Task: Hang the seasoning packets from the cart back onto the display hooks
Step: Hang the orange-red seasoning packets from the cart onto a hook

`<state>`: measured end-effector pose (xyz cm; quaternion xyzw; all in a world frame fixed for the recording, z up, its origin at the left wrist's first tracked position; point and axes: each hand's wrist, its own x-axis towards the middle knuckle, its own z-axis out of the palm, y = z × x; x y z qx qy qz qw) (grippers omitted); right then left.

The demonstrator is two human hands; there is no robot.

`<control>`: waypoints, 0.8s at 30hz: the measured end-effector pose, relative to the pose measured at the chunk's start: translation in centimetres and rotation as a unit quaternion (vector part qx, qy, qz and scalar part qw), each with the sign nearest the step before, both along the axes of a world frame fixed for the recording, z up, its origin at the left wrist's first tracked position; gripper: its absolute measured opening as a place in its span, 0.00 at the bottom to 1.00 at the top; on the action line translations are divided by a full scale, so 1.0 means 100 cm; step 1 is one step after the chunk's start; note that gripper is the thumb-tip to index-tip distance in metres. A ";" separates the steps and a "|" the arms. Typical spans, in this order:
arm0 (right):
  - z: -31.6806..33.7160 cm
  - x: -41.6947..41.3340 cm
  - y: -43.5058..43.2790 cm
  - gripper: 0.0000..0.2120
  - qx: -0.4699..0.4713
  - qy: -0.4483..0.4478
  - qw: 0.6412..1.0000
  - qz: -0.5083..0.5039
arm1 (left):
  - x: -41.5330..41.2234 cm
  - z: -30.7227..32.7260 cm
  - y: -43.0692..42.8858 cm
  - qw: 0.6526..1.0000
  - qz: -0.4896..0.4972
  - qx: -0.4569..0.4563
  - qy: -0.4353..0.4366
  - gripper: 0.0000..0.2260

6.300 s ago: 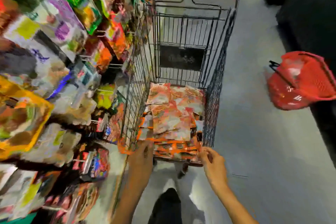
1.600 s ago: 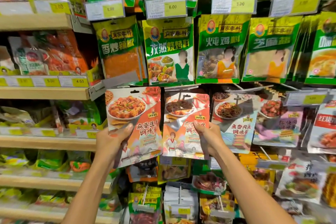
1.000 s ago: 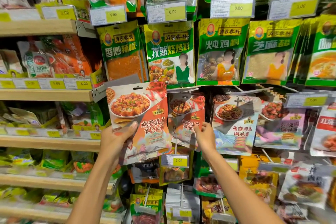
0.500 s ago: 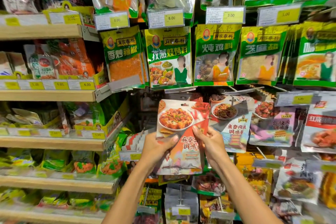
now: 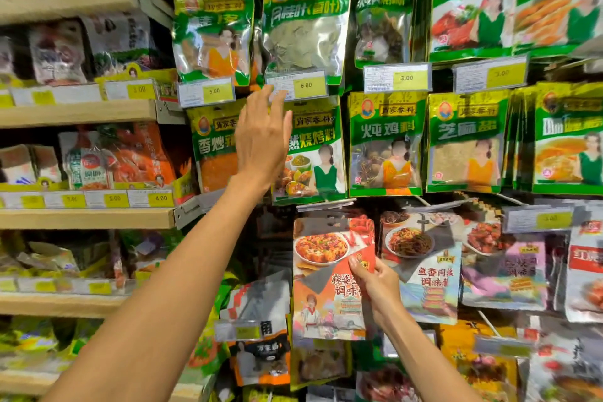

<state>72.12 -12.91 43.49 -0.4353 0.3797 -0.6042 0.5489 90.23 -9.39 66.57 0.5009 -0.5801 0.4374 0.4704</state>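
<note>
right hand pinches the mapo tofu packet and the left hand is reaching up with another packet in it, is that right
Not quite: in the head view the left hand holds no packet; it is open and empty, raised by the 6.00 price tag. The right hand does pinch the mapo tofu seasoning packet.

**Shelves and hooks around the 6.00 price tag (image 5: 295, 85)**

Left of that tag: wooden shelves (image 5: 85, 218) in tiers, front edges lined with yellow price labels (image 5: 114, 198), loaded with orange-red packets (image 5: 137, 157) and, lower down, blurred green bags (image 5: 29, 343). Above, below and right of the tag: rows of green seasoning packets (image 5: 385, 143) hanging close together. Further down and right of it: display hooks (image 5: 323, 205) carrying noodle-picture packets (image 5: 421, 268).
</note>
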 end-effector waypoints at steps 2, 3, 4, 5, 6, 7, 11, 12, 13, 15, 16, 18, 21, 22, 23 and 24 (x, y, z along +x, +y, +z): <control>-0.002 -0.001 -0.005 0.06 -0.005 0.001 1.000 0.001 | 0.001 0.016 -0.014 0.999 0.019 -0.002 -0.035 0.18; -0.003 -0.002 -0.007 0.06 -0.006 0.002 1.000 0.000 | 0.002 0.023 -0.020 0.999 0.025 0.000 -0.046 0.19; -0.003 -0.002 -0.008 0.05 -0.006 0.002 1.000 -0.002 | 0.002 0.028 -0.026 0.998 0.031 0.008 -0.057 0.20; -0.004 -0.003 -0.010 0.05 -0.007 0.003 1.000 -0.007 | 0.002 0.032 -0.031 0.997 0.039 0.024 -0.069 0.20; -0.005 -0.004 -0.011 0.05 -0.008 0.004 1.000 -0.011 | 0.002 0.034 -0.036 0.995 0.047 0.039 -0.080 0.21; -0.006 -0.004 -0.011 0.04 -0.008 0.004 1.000 -0.016 | 0.003 0.036 -0.039 0.993 0.053 0.049 -0.088 0.21; -0.010 -0.006 -0.014 0.04 -0.004 0.008 0.999 -0.036 | 0.004 0.036 -0.046 0.993 0.060 0.040 -0.092 0.22; -0.010 -0.005 -0.015 0.03 -0.006 0.008 0.999 -0.041 | 0.004 0.036 -0.046 0.993 0.060 0.034 -0.092 0.21; -0.010 -0.005 -0.016 0.03 -0.010 0.006 0.999 -0.044 | 0.004 0.036 -0.047 0.994 0.057 0.029 -0.092 0.21; -0.009 -0.005 -0.017 0.02 -0.021 0.012 0.999 -0.039 | 0.005 0.036 -0.048 0.994 0.045 0.021 -0.092 0.21; -0.009 -0.004 -0.017 0.03 -0.028 0.020 0.999 -0.031 | 0.005 0.037 -0.048 0.995 0.041 0.021 -0.092 0.21; -0.008 -0.003 -0.017 0.05 -0.040 0.036 0.998 -0.014 | 0.006 0.037 -0.048 0.995 0.036 0.019 -0.090 0.21; -0.006 0.001 -0.019 0.03 -0.046 0.030 0.998 -0.030 | 0.007 0.038 -0.047 0.995 0.030 0.010 -0.093 0.21; -0.004 0.002 -0.020 0.02 -0.047 0.023 0.998 -0.040 | 0.006 0.037 -0.047 0.995 0.025 0.002 -0.095 0.20; -0.002 0.004 -0.020 0.02 -0.048 0.019 0.997 -0.048 | 0.006 0.037 -0.047 0.995 0.020 -0.004 -0.097 0.20; 0.001 0.005 -0.021 0.02 -0.050 0.019 0.997 -0.055 | 0.006 0.037 -0.047 0.995 0.017 -0.008 -0.098 0.20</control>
